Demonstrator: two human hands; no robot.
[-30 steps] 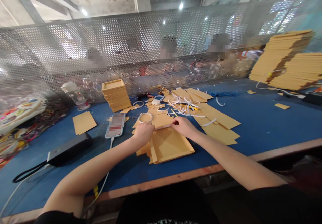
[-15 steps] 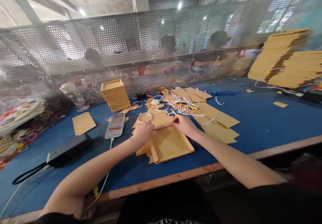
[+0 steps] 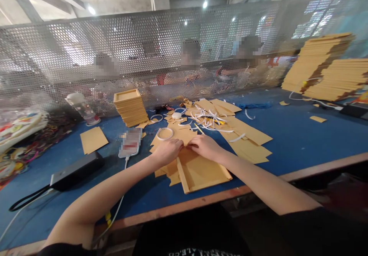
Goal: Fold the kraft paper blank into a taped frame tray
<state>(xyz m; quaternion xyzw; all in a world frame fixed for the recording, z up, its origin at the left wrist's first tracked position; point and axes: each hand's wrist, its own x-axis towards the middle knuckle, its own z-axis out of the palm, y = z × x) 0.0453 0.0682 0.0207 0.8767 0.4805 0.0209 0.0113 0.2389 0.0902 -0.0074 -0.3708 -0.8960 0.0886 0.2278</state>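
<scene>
A shallow tan cardboard tray [image 3: 205, 173] with raised folded sides lies before me, on top of loose card pieces. My left hand [image 3: 169, 148] is closed on the tray's far edge near its left corner. Close beside it, my right hand [image 3: 202, 146] pinches the same far edge. The fingertips of both hands nearly meet, and they hide most of that edge. Just beyond my left hand lies a roll of white tape [image 3: 165, 134] on a card sheet. White curled strips [image 3: 211, 119] are heaped past my right hand.
A stack of finished-looking trays [image 3: 130, 108] stands at the back left. Nearer are a phone [image 3: 130, 142] on a cable, a black power bank [image 3: 77, 171] and a bottle [image 3: 83, 110]. Tall card stacks [image 3: 319, 66] stand far right. Behind a perforated screen [image 3: 161, 52] people sit.
My hands have come together along the tray's far edge, the left moving right and the right moving left. The tray has shifted right and a little nearer to me.
</scene>
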